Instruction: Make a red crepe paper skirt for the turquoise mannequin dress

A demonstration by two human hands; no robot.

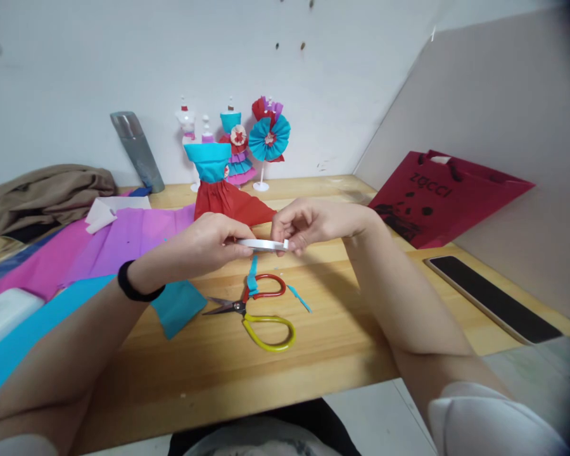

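Note:
A thin white roll of tape is held flat above the table between both hands. My left hand pinches its left side with thumb and fingers closed. At its right end, the fingertips of my right hand pinch a small white end of the tape. Below lie scissors with one red and one yellow handle, blades slightly apart. A blue paper strip lies across the red handle, and a thin blue scrap is to the right. Just behind the hands stands a miniature dress with blue top and red skirt.
Pink, purple and blue crepe paper covers the left, near a brown cloth. A grey bottle leans on the wall beside several small dress stands. At right are a red paper bag and a phone.

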